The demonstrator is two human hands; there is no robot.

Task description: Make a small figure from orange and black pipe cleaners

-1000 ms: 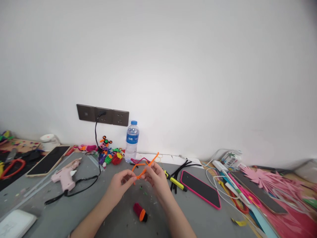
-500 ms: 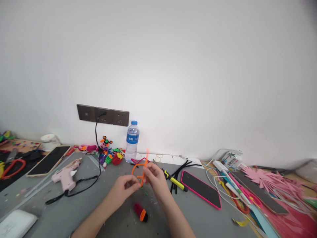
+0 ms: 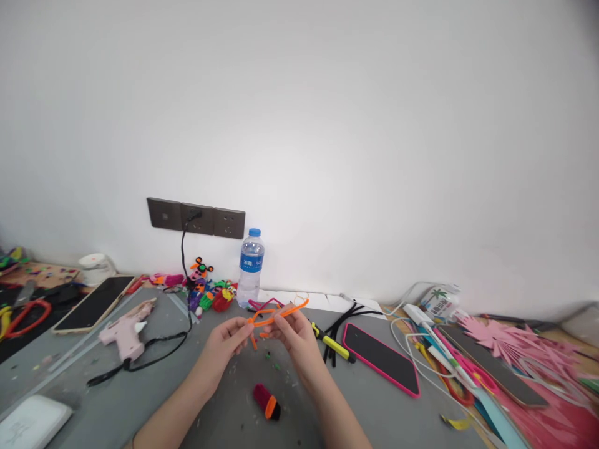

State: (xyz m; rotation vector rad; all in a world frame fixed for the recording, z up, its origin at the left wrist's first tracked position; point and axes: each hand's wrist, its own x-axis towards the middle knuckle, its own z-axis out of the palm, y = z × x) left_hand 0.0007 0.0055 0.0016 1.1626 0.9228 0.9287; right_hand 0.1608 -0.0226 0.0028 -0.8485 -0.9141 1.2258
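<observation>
Between my two hands is a bent orange pipe cleaner (image 3: 298, 308), its one end sticking up to the right and a short piece hanging below. My left hand (image 3: 228, 342) pinches it at the left, thumb against fingertips. On the right, my right hand (image 3: 294, 333) grips it between thumb and forefinger. Some of the bend is hidden by my fingers. On the grey mat (image 3: 355, 411), nearer to me, lies a small roll of dark red, orange and black fuzzy stuff (image 3: 266, 399). A magenta pipe cleaner (image 3: 266, 304) rests behind my hands.
At the wall stand a water bottle (image 3: 251, 268) and several fuzzy figures (image 3: 222, 298). To the left, a pink glue gun (image 3: 124, 333) trails its black cord. Right of my hands are a yellow-black cutter (image 3: 337, 345), black pipe cleaners (image 3: 334, 327) and a pink-edged phone (image 3: 381, 358).
The orange pipe cleaner has swung from nearly upright to a slant towards the right. My left hand has moved up a little and now pinches it beside my right hand.
</observation>
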